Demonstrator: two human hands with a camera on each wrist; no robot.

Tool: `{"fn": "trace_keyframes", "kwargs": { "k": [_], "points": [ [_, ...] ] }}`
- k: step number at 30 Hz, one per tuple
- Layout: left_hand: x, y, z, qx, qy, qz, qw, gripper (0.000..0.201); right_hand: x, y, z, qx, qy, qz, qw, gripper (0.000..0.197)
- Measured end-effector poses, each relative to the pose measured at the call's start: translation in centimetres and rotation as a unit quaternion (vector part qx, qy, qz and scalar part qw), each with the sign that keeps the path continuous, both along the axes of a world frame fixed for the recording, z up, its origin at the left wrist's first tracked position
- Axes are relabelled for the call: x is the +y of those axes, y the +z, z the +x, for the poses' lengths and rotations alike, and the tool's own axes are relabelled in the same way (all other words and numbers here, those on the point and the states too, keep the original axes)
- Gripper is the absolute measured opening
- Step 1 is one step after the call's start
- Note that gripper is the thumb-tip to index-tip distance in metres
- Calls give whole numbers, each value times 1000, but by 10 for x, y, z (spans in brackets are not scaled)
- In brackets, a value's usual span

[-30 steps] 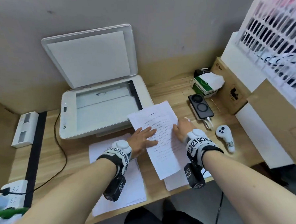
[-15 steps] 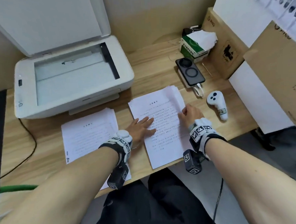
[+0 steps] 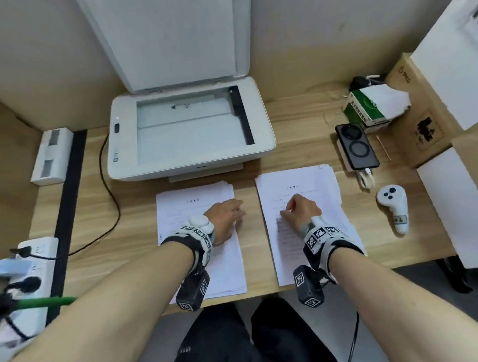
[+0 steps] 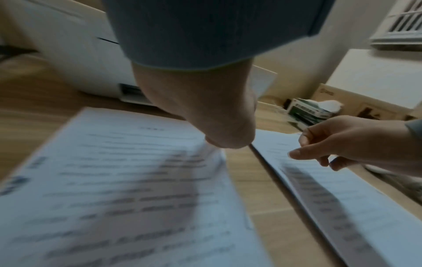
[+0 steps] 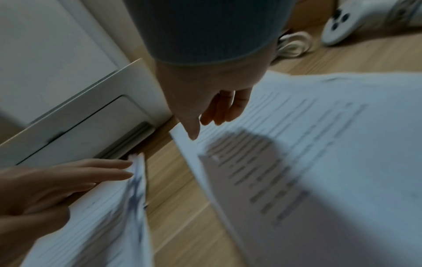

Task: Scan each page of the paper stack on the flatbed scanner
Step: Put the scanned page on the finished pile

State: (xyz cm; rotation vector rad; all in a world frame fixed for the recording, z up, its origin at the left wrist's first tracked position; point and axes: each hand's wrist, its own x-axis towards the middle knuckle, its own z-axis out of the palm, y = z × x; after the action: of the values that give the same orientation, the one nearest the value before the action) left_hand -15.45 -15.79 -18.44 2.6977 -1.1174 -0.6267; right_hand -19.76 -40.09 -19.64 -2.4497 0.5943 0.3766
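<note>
The white flatbed scanner (image 3: 260, 130) stands at the back of the desk, its lid (image 3: 169, 32) raised and the glass bare. Two stacks of printed pages lie in front of it. My left hand (image 3: 232, 210) rests with straight fingers on the right edge of the left stack (image 3: 186, 205); the right wrist view shows those fingers (image 5: 109, 169) flat on the paper. My right hand (image 3: 291, 205) hovers over the right stack (image 3: 301, 183) with fingers loosely curled, the thumb (image 5: 193, 133) pointing down at the top page near its left edge. It holds nothing.
Right of the stacks lie a black phone (image 3: 356, 144) with a white cable, a white controller (image 3: 394, 203), a green tissue box (image 3: 367, 110) and cardboard boxes (image 3: 420, 116). A power strip (image 3: 34, 255) and the scanner's black cable (image 3: 108, 193) are at the left.
My left hand has left the right stack and moved left onto the left stack. My right hand shifted from that stack's right edge to over its middle. The view tilted back up.
</note>
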Motion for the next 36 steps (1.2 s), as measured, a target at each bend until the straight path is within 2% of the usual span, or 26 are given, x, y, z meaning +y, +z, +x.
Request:
{"fn": "trace_keyframes", "kwargs": {
  "k": [6, 9, 12, 15, 17, 23, 30, 36],
  "points": [
    [99, -10, -14, 16, 92, 81, 992, 54, 95, -8, 12, 1, 94, 82, 992, 16],
    [135, -18, -23, 40, 114, 92, 989, 50, 126, -18, 15, -14, 122, 63, 990, 11],
    [153, -27, -33, 67, 112, 94, 987, 49, 145, -27, 11, 1, 108, 42, 993, 10],
    [157, -33, -37, 77, 120, 80, 986, 52, 156, -32, 7, 22, 64, 29, 997, 37],
    [159, -33, -35, 84, 117, 73, 987, 51, 161, -31, 7, 43, 24, 32, 998, 46],
    [160, -30, -24, 79, 106, 63, 989, 42, 162, -28, 11, 62, 55, -2, 997, 21],
    [160, -26, -15, 110, 85, 73, 988, 35, 161, -19, 6, 34, 78, 6, 996, 26],
    [158, 13, 9, 74, 61, 29, 995, 43, 150, 22, 23, 4, 128, -18, 992, 33]
  ]
}}
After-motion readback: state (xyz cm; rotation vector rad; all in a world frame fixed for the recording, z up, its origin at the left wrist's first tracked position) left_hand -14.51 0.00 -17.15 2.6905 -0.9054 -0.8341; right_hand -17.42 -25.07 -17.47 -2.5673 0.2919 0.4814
